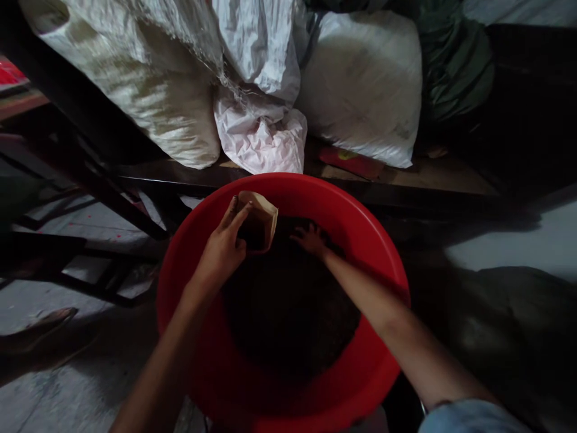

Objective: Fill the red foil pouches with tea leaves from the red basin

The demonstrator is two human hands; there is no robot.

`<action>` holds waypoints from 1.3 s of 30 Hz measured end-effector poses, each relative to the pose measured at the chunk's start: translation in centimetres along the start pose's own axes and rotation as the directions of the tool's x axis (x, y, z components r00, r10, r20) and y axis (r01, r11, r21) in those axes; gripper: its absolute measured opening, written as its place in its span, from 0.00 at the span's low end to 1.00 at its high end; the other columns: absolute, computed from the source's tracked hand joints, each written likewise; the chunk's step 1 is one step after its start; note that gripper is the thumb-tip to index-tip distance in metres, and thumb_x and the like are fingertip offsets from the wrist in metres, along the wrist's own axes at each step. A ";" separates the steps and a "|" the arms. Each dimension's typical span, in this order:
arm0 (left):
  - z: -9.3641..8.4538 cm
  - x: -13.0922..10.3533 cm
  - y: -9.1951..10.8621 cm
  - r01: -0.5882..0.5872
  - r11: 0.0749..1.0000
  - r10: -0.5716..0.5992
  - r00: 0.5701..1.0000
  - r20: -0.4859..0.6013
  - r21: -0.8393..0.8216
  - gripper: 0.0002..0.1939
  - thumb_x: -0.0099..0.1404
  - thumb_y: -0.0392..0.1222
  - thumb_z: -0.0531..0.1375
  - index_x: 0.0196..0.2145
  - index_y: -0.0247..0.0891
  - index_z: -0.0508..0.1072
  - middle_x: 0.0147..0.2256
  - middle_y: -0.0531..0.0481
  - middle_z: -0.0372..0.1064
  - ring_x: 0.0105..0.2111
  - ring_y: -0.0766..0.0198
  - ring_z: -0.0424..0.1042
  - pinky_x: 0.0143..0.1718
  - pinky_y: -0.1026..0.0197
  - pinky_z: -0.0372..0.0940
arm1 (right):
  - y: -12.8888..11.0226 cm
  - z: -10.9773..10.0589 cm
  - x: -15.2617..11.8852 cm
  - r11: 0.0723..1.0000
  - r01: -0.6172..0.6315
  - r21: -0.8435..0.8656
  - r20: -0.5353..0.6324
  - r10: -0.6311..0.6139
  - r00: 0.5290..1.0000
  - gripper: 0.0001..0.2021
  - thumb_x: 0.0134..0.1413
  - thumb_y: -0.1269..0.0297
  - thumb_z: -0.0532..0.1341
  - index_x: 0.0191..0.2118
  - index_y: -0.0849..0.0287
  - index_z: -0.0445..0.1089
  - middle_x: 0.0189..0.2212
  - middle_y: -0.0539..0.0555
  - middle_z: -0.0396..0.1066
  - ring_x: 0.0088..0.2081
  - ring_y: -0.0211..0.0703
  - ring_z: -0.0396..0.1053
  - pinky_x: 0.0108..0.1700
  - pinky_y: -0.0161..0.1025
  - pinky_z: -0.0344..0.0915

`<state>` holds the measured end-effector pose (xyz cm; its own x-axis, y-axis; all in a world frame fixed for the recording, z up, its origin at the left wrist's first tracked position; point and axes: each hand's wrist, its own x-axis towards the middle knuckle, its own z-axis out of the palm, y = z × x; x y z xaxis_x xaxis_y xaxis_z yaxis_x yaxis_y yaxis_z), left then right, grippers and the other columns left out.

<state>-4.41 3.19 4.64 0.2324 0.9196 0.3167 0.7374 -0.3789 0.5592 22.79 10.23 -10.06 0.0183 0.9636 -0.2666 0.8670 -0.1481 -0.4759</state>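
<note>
A large red tub (374, 240) holds a heap of dark, loose material (288, 307) that looks like soil. My left hand (228, 243) grips the left side of a small brown paper bag (270, 219) over the heap. The bag's mouth is open and its inside looks dark; how full it is cannot be made out. To the right of the bag, my right hand (311, 239) rests on the far part of the heap with its fingers spread.
Behind the tub, white sacks (360, 84) and a pinkish bag (265, 138) sit on a dark wooden bench (171, 173). Dark wooden furniture stands at the left. A person's foot (40, 331) shows on the floor at the lower left.
</note>
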 end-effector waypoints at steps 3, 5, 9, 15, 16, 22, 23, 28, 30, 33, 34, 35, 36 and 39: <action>-0.2 -0.1 -0.4 -0.014 1.000 0.014 1.000 0.015 0.023 0.39 0.57 0.20 0.54 0.63 0.44 0.72 0.75 0.49 0.42 0.70 0.50 0.57 0.67 0.50 0.65 | -3.6 4.7 -1.7 0.978 0.140 -0.154 0.131 -0.120 0.984 0.37 0.61 0.35 0.60 0.70 0.47 0.62 0.75 0.66 0.45 0.72 0.82 0.44 0.62 0.79 0.50; -0.3 -0.3 -0.7 -0.008 0.999 0.008 1.000 0.001 0.044 0.37 0.57 0.20 0.54 0.61 0.44 0.73 0.75 0.50 0.44 0.71 0.52 0.56 0.69 0.50 0.63 | -5.2 6.3 -3.5 0.941 0.255 -0.221 0.190 -0.215 0.958 0.37 0.62 0.34 0.56 0.71 0.47 0.61 0.73 0.67 0.49 0.69 0.80 0.50 0.61 0.74 0.56; -0.3 -0.4 -0.9 0.006 0.999 -0.006 1.000 0.006 0.036 0.36 0.58 0.21 0.54 0.61 0.42 0.73 0.75 0.49 0.43 0.71 0.52 0.54 0.69 0.50 0.63 | -5.5 6.2 -6.9 0.928 0.307 -0.211 0.225 -0.260 0.939 0.28 0.65 0.40 0.56 0.64 0.47 0.69 0.63 0.64 0.63 0.60 0.67 0.66 0.55 0.56 0.68; 0.2 -0.4 -0.5 -0.038 0.999 0.037 0.999 0.027 0.015 0.34 0.59 0.22 0.53 0.58 0.45 0.77 0.74 0.53 0.47 0.71 0.50 0.53 0.70 0.49 0.61 | -4.0 3.7 -10.4 0.932 0.312 -0.186 0.263 -0.259 0.929 0.24 0.66 0.43 0.57 0.60 0.49 0.72 0.56 0.60 0.71 0.45 0.52 0.77 0.46 0.44 0.71; 0.3 -0.5 -0.5 -0.046 0.999 0.045 0.998 0.037 0.006 0.34 0.59 0.22 0.53 0.59 0.45 0.76 0.74 0.52 0.47 0.71 0.51 0.54 0.70 0.49 0.61 | -4.1 2.9 -10.9 0.939 0.315 -0.136 0.243 -0.277 0.930 0.24 0.66 0.43 0.58 0.59 0.50 0.72 0.55 0.59 0.72 0.45 0.52 0.77 0.45 0.44 0.71; 1.1 -0.9 -0.6 -0.070 0.995 0.071 0.997 0.006 -0.077 0.49 0.57 0.22 0.52 0.75 0.43 0.48 0.74 0.43 0.45 0.71 0.54 0.55 0.70 0.49 0.61 | -8.6 -6.6 -13.7 0.774 0.442 0.453 -0.235 -0.375 0.897 0.17 0.63 0.48 0.61 0.47 0.54 0.74 0.43 0.53 0.78 0.45 0.48 0.76 0.51 0.42 0.69; 1.3 -0.8 -0.6 -0.076 0.994 0.077 0.997 0.003 -0.083 0.50 0.57 0.22 0.52 0.75 0.41 0.44 0.74 0.41 0.47 0.71 0.54 0.55 0.70 0.49 0.60 | -10.0 -8.2 -13.7 0.713 0.498 0.493 -0.334 -0.374 0.865 0.16 0.63 0.48 0.61 0.46 0.53 0.74 0.41 0.51 0.77 0.44 0.46 0.75 0.50 0.41 0.69; 1.7 -0.1 0.1 -0.045 0.997 0.044 0.999 -0.025 -0.063 0.50 0.57 0.24 0.56 0.75 0.36 0.43 0.72 0.36 0.50 0.70 0.50 0.58 0.69 0.46 0.62 | -15.7 -11.0 -11.1 0.577 0.705 0.412 -0.573 -0.438 0.693 0.12 0.60 0.53 0.65 0.45 0.53 0.74 0.45 0.51 0.77 0.48 0.44 0.74 0.57 0.42 0.67; 1.6 0.1 0.3 -0.014 0.999 0.013 0.998 -0.066 -0.029 0.48 0.58 0.26 0.58 0.74 0.35 0.47 0.73 0.35 0.47 0.71 0.47 0.56 0.69 0.44 0.61 | -15.6 -10.8 -9.3 0.560 0.711 0.426 -0.540 -0.473 0.696 0.13 0.60 0.55 0.64 0.48 0.52 0.73 0.47 0.51 0.77 0.50 0.43 0.74 0.57 0.42 0.68; 1.2 0.2 0.1 0.040 0.999 -0.038 0.994 -0.101 0.014 0.43 0.61 0.30 0.60 0.72 0.38 0.54 0.74 0.37 0.45 0.70 0.44 0.57 0.68 0.43 0.63 | -11.9 -11.0 -6.5 0.619 0.654 0.435 -0.555 -0.388 0.736 0.15 0.66 0.52 0.58 0.50 0.53 0.73 0.48 0.52 0.78 0.50 0.43 0.75 0.55 0.42 0.69; 1.1 0.1 0.0 0.047 0.999 -0.045 0.994 -0.102 0.020 0.42 0.61 0.31 0.61 0.71 0.39 0.56 0.74 0.38 0.45 0.70 0.44 0.58 0.67 0.44 0.64 | -9.7 -11.1 -5.6 0.701 0.595 0.394 -0.559 -0.331 0.760 0.16 0.68 0.51 0.55 0.51 0.53 0.73 0.50 0.53 0.78 0.51 0.43 0.74 0.56 0.42 0.69; 1.0 0.1 -0.2 0.047 0.999 -0.044 0.994 -0.102 0.022 0.40 0.62 0.32 0.61 0.70 0.41 0.58 0.74 0.39 0.45 0.69 0.44 0.59 0.66 0.45 0.65 | -7.4 -11.2 -4.8 0.790 0.513 0.335 -0.558 -0.272 0.784 0.18 0.70 0.51 0.52 0.51 0.54 0.73 0.51 0.54 0.77 0.52 0.45 0.74 0.58 0.44 0.68; 1.0 0.1 -0.4 0.040 0.999 -0.037 0.994 -0.101 0.020 0.38 0.62 0.32 0.61 0.69 0.42 0.61 0.74 0.40 0.46 0.69 0.45 0.59 0.66 0.45 0.65 | -4.9 -11.1 -4.0 0.888 0.384 0.254 -0.531 -0.204 0.823 0.20 0.72 0.53 0.49 0.53 0.55 0.73 0.53 0.56 0.76 0.55 0.46 0.73 0.60 0.45 0.66; 1.1 -0.1 -0.9 0.047 0.999 -0.049 0.988 -0.150 -0.018 0.35 0.63 0.34 0.61 0.67 0.42 0.65 0.73 0.43 0.51 0.71 0.47 0.57 0.70 0.44 0.60 | 1.9 -9.0 -2.5 0.990 0.113 0.086 -0.324 -0.079 0.943 0.22 0.72 0.56 0.49 0.59 0.62 0.71 0.58 0.65 0.74 0.61 0.55 0.70 0.66 0.54 0.60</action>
<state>-4.34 3.58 3.28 0.0983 0.9113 0.3999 0.7362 -0.3370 0.5869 28.89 9.49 -2.80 0.1099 0.9923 0.0575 0.8173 -0.0573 -0.5734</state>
